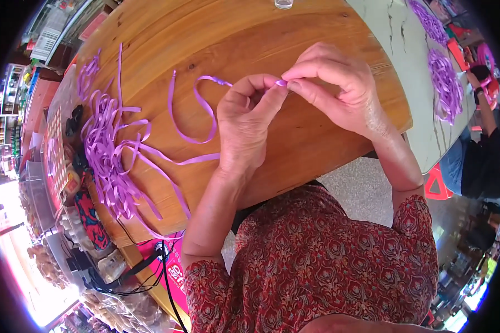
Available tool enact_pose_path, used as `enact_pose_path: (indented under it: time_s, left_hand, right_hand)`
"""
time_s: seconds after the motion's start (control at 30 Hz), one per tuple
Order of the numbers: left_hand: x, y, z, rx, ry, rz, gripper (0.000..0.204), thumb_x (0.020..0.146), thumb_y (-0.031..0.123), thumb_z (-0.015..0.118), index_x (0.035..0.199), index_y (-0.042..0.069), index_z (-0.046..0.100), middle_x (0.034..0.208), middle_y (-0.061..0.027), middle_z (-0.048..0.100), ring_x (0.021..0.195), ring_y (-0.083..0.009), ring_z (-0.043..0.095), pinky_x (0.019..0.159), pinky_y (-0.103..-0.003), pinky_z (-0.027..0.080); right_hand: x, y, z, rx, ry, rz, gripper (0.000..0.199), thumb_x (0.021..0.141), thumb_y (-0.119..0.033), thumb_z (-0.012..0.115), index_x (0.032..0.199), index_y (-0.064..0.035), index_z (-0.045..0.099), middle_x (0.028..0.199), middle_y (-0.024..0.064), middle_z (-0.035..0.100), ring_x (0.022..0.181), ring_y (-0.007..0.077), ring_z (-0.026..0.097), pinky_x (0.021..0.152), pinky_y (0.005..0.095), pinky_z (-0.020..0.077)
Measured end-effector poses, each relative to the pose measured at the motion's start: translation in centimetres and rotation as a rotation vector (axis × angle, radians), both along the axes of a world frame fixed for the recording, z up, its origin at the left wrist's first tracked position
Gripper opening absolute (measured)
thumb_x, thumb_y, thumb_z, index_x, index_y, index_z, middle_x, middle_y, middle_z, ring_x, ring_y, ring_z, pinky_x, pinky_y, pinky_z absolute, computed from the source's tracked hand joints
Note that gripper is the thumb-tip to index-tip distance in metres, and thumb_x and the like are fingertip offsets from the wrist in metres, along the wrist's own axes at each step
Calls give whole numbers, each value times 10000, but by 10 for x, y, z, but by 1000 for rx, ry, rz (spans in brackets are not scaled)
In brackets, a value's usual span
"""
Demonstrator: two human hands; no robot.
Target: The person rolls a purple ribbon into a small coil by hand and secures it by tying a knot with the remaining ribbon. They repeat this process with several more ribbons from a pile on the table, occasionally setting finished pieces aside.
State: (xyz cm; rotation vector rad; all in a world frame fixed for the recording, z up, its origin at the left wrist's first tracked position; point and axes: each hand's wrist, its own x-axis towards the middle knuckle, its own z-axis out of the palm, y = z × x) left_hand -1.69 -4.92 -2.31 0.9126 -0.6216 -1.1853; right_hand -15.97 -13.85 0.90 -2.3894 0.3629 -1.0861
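Observation:
Above the wooden table, my left hand (243,119) is closed, its thumb and forefinger pinching a purple ribbon (281,83). My right hand (339,83) meets it there, thumb and forefinger closed on the same small end. A curving length of purple ribbon (198,139) lies on the wood to the left and runs up to my left fingers, with a small knot or twist near them. Whether it joins the pinched end is hidden by my hand. Further left sits a loose heap of purple ribbons (103,150); one strand passes behind my left wrist.
A drinking glass (283,3) stands at the table's far edge. On the marble-patterned table (411,72) at right lie more purple ribbon bundles (444,86), near another person's arm (486,111). Black cables (164,263) hang at the lower left. A red stool (439,183) stands right.

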Motion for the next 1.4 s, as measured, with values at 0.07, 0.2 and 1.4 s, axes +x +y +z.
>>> enact_pose_path:
  time_s: [0.07,0.2,1.4]
  left_hand:
    - [0,1,-2,-16,6,-6,91,836,5,636,923,2,611,843,15,590,741,-27,514,673,-156,411]
    - [0,1,-2,-52,-22,-16,80,840,4,632,918,4,613,840,17,588,732,-27,507,667,-157,406]
    - [-1,0,-10,-150,267,-191,105,867,47,605,969,24,618,884,-58,633,665,-78,491,572,-214,361]
  right_hand:
    - [0,2,0,-15,4,-24,170,727,41,689,877,-31,656,785,58,624,728,189,596,611,274,470]
    - [0,5,1,-48,7,-38,164,714,32,698,858,-31,650,781,56,619,723,196,595,600,283,466]
    - [-4,1,-24,1321,-250,341,139,849,-115,625,897,13,599,797,21,591,769,93,553,727,235,439]
